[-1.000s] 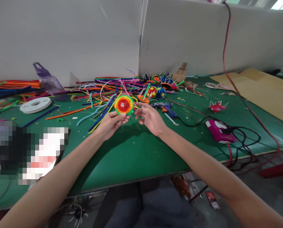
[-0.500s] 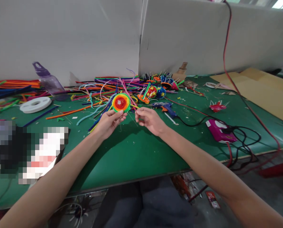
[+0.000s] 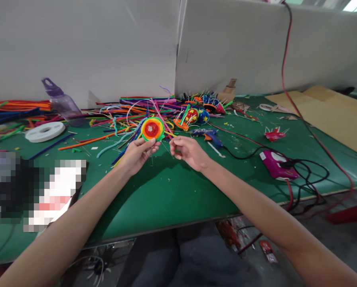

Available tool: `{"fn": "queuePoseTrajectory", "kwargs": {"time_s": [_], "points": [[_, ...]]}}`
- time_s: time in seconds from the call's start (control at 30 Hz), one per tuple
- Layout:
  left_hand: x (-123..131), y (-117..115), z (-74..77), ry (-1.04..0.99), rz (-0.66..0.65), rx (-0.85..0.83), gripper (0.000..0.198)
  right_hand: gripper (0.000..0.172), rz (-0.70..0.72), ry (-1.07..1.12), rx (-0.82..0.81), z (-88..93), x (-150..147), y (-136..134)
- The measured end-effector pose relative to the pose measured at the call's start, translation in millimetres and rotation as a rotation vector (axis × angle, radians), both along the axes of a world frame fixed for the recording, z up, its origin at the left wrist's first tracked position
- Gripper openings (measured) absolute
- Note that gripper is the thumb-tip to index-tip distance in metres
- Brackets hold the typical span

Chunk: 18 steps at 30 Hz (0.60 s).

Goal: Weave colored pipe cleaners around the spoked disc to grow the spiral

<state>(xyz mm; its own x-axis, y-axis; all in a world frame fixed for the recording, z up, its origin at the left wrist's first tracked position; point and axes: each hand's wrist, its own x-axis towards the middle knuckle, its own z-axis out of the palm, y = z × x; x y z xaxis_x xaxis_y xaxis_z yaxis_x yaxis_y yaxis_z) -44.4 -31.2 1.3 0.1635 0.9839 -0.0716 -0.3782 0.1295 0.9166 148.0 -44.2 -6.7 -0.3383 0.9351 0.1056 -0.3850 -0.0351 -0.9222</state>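
Left grip (image 3: 138,156): clamped on one disc (image 3: 152,130), the thumb pressed on its lower edge and the other fingers curled below and behind. The disc, ringed green, yellow and orange about a red middle with a pale patch, was held raised, its face toward the wearer, above the green surface (image 3: 166,207). Right grip (image 3: 192,152): just right of the disc and apart from it, fingers bent, thumb close to the forefinger; whether they met, or pinched anything thin, could not be told. Beyond both grips: pipe cleaners (image 3: 164,104), many colours, in a loose heap. Beyond the right grip: one red ball (image 3: 192,116) with yellow stars, beside a blue ball (image 3: 203,116), likewise starred. Right of the right grip, near: one glue gun (image 3: 214,138), blue, a black cord trailing from it. Farther right: one red piece (image 3: 274,134) with white strands; nearer the wearer, one magenta power box (image 3: 278,165), a black plug seated in it. Far right: tan sheets (image 3: 330,115), lying flat. Left of the left grip, well apart: one white spool (image 3: 36,134), flat; behind it, one purple bottle (image 3: 64,104).
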Motion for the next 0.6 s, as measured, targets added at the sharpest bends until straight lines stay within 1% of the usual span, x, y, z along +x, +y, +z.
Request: {"fn": "queuePoseTrajectory", "kwargs": {"time_s": [0.17,0.6], "points": [[0.0,-0.4,0.3,-0.004,-0.004,0.002,0.004,0.012,0.002,-0.007,0.002,0.0,0.0,-0.4],[0.3,-0.5,0.8,0.009,-0.001,0.007,0.003,0.006,0.001,-0.009,-0.002,-1.8,-0.4,1.1]]}}
